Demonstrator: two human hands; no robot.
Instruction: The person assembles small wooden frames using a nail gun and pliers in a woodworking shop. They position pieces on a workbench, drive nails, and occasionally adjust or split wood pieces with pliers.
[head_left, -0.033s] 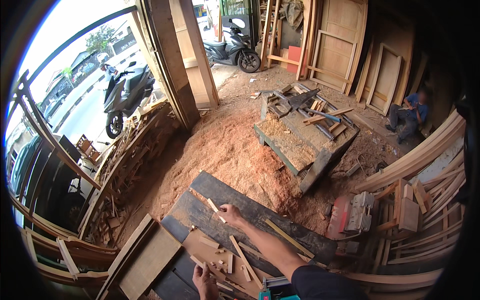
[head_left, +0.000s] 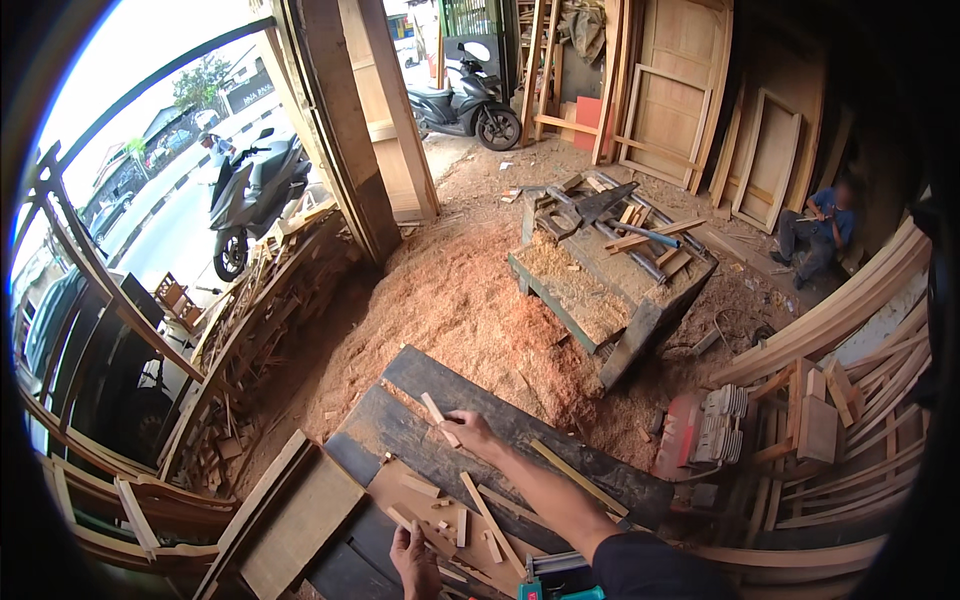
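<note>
- Fingers of your right hand (head_left: 468, 432) are clamped on a short pale wooden stick (head_left: 438, 419), which juts up and to the left past your fingertips, tilted over the dark bench top (head_left: 560, 450).
- Fingers of your left hand (head_left: 415, 562) curl together around a second small strip of wood (head_left: 402, 519) whose end pokes out just above your knuckles.
- Between your two hands lie loose offcuts (head_left: 470, 515), thin slats crossing one another on a brown board.
- Just right of your right forearm a long thin slat (head_left: 578, 477) lies slanted on the bench.
- Beyond your right fingertips the floor is a broad heap of sawdust (head_left: 450, 300).
- Farther out past that heap stands a woodworking machine (head_left: 610, 265) strewn with timber.
- Well away to the right, a person in blue (head_left: 820, 225) sits against leaning door frames.
</note>
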